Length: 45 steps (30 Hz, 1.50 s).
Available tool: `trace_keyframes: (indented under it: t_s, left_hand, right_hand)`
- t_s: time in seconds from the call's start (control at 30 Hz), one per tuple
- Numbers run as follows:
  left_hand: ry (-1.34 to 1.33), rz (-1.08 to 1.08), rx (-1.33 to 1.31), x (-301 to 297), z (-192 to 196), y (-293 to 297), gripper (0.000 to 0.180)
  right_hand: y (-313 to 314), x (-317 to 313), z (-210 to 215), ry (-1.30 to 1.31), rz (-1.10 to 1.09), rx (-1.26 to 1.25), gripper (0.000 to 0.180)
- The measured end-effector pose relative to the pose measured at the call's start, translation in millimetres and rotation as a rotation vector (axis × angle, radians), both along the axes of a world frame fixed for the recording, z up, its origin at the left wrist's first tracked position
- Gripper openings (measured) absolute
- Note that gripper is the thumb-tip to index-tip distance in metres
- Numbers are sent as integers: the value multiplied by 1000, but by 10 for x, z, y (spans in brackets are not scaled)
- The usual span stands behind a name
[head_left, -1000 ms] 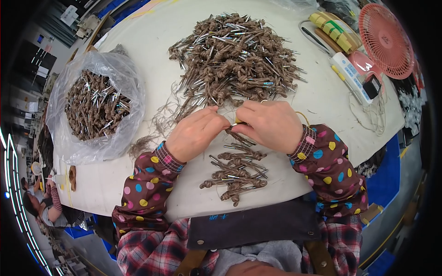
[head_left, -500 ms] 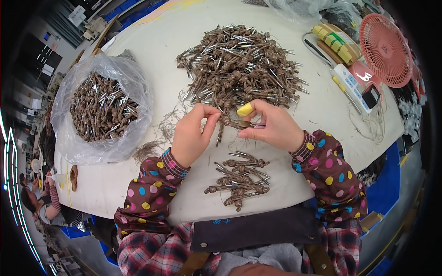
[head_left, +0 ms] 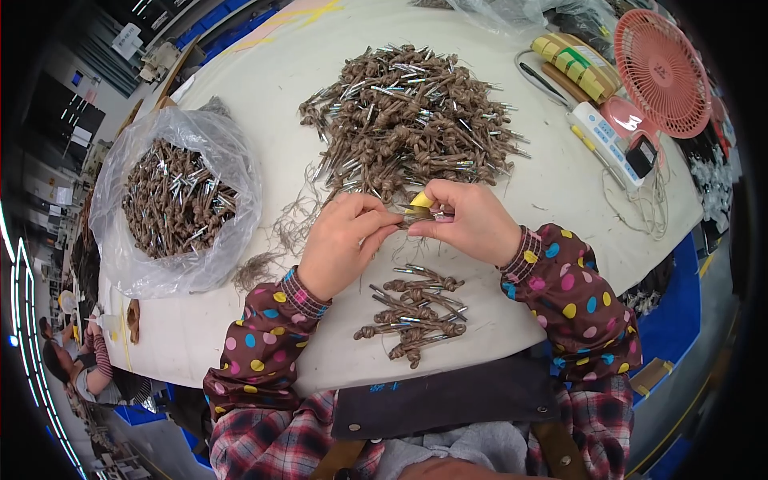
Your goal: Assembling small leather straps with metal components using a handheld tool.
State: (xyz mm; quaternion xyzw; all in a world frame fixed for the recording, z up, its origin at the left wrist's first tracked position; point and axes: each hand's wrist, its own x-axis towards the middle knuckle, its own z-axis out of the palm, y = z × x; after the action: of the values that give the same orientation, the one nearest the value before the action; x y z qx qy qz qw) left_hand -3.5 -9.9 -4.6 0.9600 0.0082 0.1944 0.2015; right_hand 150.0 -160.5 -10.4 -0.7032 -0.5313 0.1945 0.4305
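My left hand (head_left: 340,244) pinches a brown knotted cord (head_left: 407,221) between thumb and fingers; most of the cord is covered by the fingertips. Against it are the blades of small metal snips (head_left: 439,214), held in my right hand (head_left: 478,226). Yellow tape (head_left: 422,199) wraps a finger of that hand. Just beyond both hands rises a large pile of brown knotted cords with shiny metal tips (head_left: 416,120). Between my forearms lies a smaller group of the same knotted cords (head_left: 416,316).
At left stands a clear plastic bag (head_left: 240,160) filled with knotted cords. Loose threads (head_left: 296,220) lie beside my left hand. To the right are a power strip (head_left: 604,144), a yellow-handled tool (head_left: 594,148), a pink fan (head_left: 662,74) and a yellow taped bundle (head_left: 576,64).
My left hand has turned and moved right and slightly down, bringing the cord in against the snips. The cord's hanging end no longer shows. The small group has stayed put.
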Motion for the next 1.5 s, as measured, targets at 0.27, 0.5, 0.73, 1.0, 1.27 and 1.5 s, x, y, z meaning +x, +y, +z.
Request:
trace_keyframes:
  t_s: [0.27, 0.5, 0.73, 1.0, 1.27, 1.5]
  left_hand:
    - [9, -63, -215, -8, -19, -1, 7]
    - [272, -210, -1217, -67, -105, -51, 7]
    - [299, -390, -1431, -58, -287, 36, 11]
    - [-12, -158, -1185, -3, -298, 24, 10]
    - [-94, -39, -953, -23, -344, -1, 9]
    - [-127, 1, -864, 11, -346, -43, 9]
  right_hand:
    - [57, 44, -134, 530, 61, 92, 25]
    - [93, 69, -158, 562, 231, 182, 26]
    - [68, -2, -70, 467, 211, 201, 42]
    - [-57, -46, 83, 58, -85, 211, 32]
    - [-47, -201, 15, -260, -79, 125, 24]
    - [-68, -197, 20, -300, -74, 81, 24]
